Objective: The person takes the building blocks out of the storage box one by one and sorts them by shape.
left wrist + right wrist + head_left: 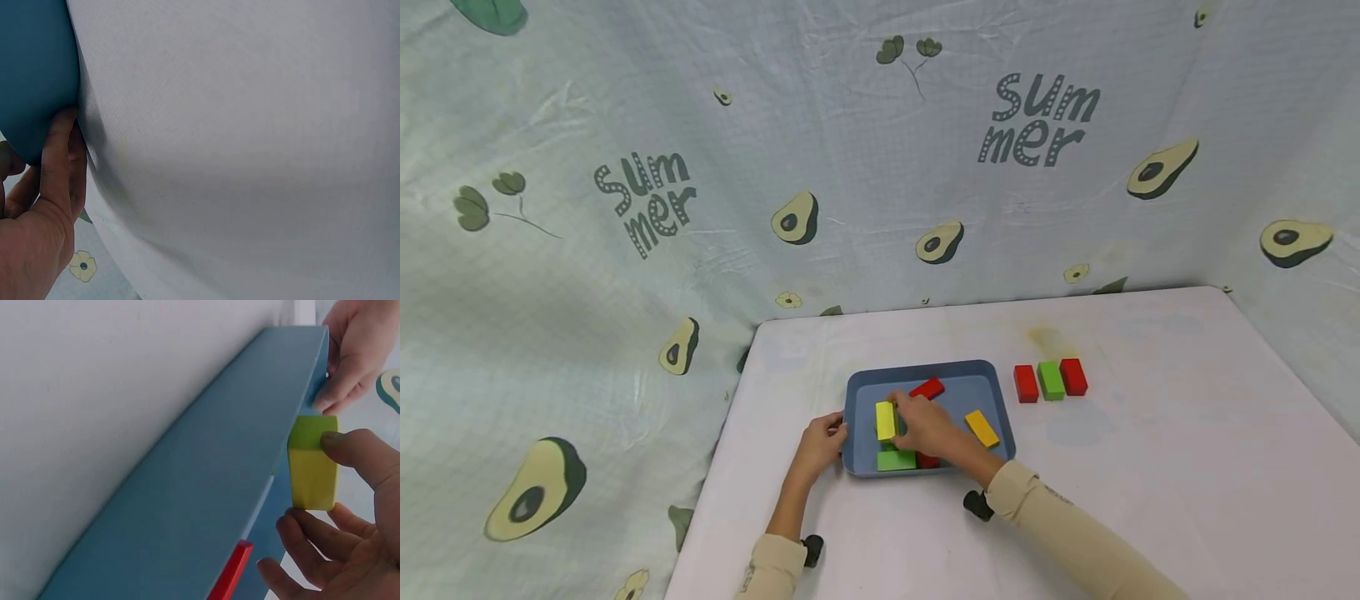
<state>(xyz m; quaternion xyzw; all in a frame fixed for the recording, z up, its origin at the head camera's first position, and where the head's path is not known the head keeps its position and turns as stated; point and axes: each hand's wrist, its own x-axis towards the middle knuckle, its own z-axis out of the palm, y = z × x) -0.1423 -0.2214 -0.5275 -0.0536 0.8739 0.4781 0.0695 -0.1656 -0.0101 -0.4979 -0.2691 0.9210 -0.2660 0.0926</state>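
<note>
A blue-grey tray point(917, 371) lies on the table, several coloured blocks inside. My left hand point(820, 446) grips the tray's left edge, fingers against its outer side in the left wrist view. Over the left part of the tray, my right hand point(928, 427) pinches a yellow block point(314, 478) between thumb and fingers. A green part point(309, 432) shows against the yellow one; whether it is a separate held block I cannot tell. Near the tray's front wall lie a green block point(897, 461) and a partly covered red block point(928, 461).
Within the tray, another red block point(928, 388) lies towards the back and an orange-yellow block point(982, 428) on the right. Beyond its right side stand a red block point(1026, 384), a green block point(1051, 381) and another red block point(1073, 377) on the white-covered table point(1150, 467).
</note>
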